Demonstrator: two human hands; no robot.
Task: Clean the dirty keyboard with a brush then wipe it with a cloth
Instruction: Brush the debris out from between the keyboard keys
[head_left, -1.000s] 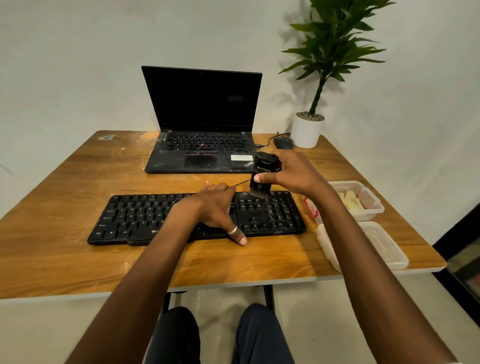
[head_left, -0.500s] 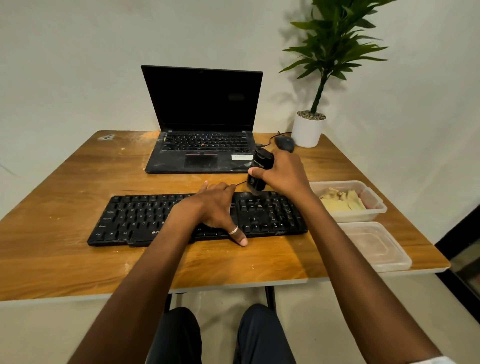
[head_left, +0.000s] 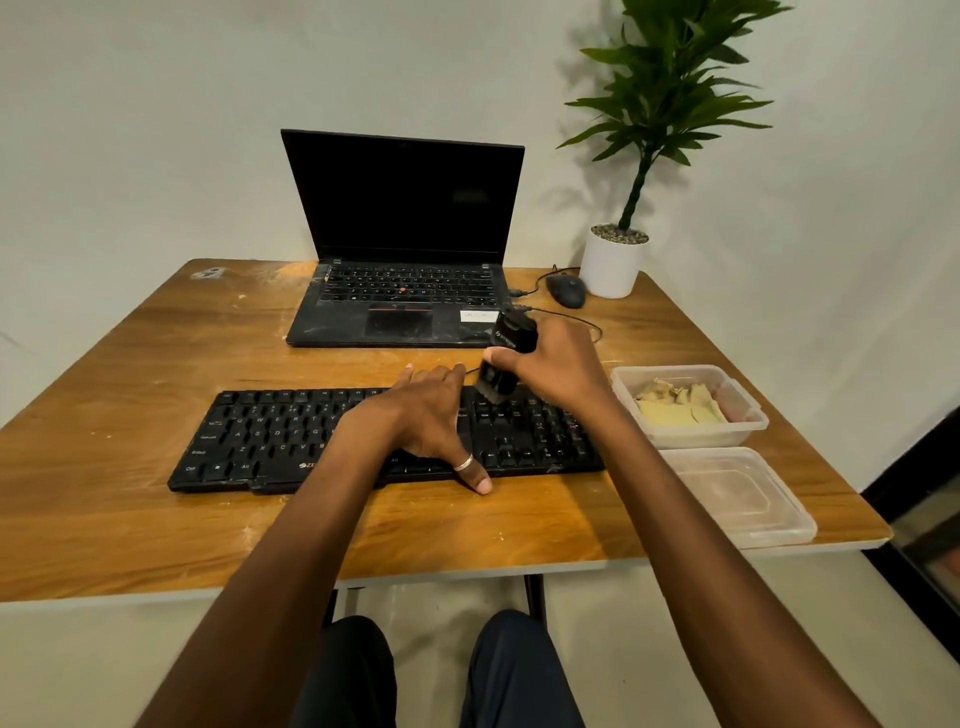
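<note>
Your keyboard (head_left: 270, 441) lay across the table (head_left: 130, 374) straight in front of you, its long axis running left to right. Your left hand (head_left: 426, 415) pressed flat on its middle, fingers straight and pointing to the far edge, thumb hooked over the near edge. Your right hand (head_left: 556, 369) gripped the brush (head_left: 496, 382), fingers and thumb curled round its black body. It stood tilted, bristles down, touching the far rows just right of your left fingertips. So the brush sat right of centre, and the block of keys to its right looked easiest for that hand to reach. The long stretch to the left lay beyond your pinning hand, which I judge you'd have had to shift first. The cloth (head_left: 675, 405) waited in the tub (head_left: 748, 421) beside the keyboard's right end, nearer your right hand.
</note>
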